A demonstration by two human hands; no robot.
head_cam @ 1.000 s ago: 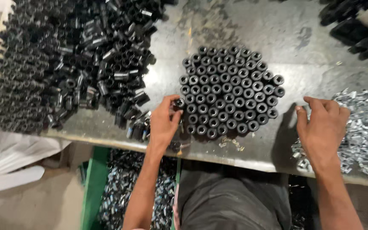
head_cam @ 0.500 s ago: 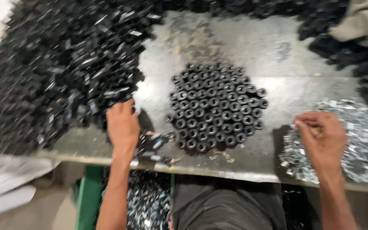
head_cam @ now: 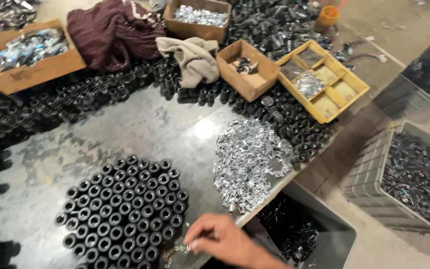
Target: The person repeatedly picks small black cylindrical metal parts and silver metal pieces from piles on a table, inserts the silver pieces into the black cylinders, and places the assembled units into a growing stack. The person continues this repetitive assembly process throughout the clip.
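Pinching small silver clip (head_cam: 187,247) in right hand (head_cam: 223,240), near upright black tubes (head_cam: 125,209); left hand unseen. Next move: precise seating on tube, likely.

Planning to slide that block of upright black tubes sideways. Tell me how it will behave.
The black tubes are separate short cylinders standing packed, so the block would probably break apart. Outer ones may tip and then roll on the smooth table. They look rigid, not fragile.

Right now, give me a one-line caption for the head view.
Right hand pinching small silver clips beside upright black tubes, near a silver clip pile.
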